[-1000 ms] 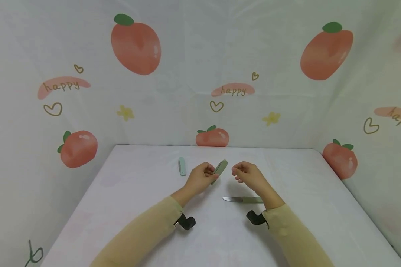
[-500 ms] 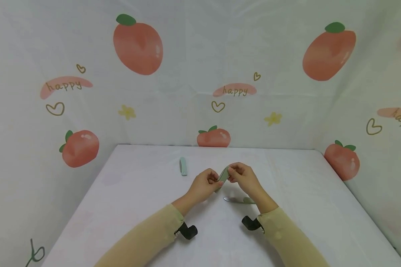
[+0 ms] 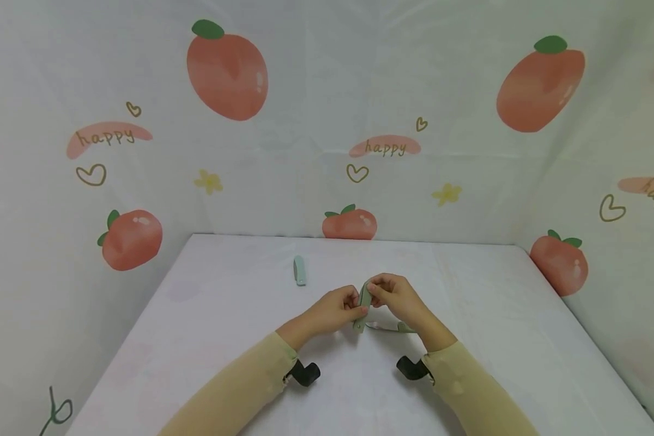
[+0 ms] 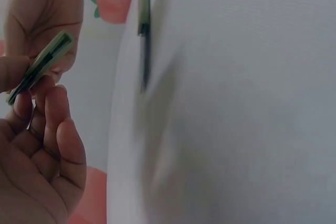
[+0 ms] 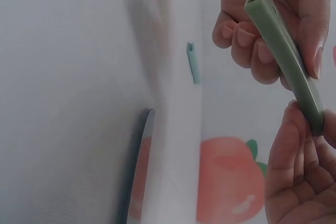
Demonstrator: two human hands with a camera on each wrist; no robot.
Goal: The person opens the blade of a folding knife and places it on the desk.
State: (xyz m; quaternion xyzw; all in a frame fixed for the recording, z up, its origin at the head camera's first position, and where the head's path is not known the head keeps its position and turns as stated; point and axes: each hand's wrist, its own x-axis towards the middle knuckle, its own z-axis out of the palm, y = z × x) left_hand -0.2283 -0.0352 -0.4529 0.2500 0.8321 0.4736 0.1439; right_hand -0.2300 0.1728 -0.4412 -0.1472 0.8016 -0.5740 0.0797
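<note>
A green folding knife [image 3: 366,295], its blade folded in, is held up over the table between both hands. My left hand [image 3: 332,310] grips it along the middle with thumb and fingers. My right hand [image 3: 396,295] pinches its upper end. A slot shows along its edge in the left wrist view, and the left thumb [image 5: 313,59] lies on its side in the right wrist view. Below the right hand, a second green folding knife [image 3: 406,327] lies unfolded on the table, its handle partly hidden by the right wrist. Its blade [image 5: 140,169] shows in the right wrist view.
A pale teal folding knife [image 3: 300,270] lies folded on the table [image 3: 240,272], beyond the left hand. White cloth with printed fruit [image 3: 349,224] walls the back and sides. Black wrist cameras [image 3: 305,374] hang under the sleeves.
My right hand has come left and taken hold of the knife's upper end. The held knife has swung from a slant to nearly upright and come lower, with the left hand moving along.
</note>
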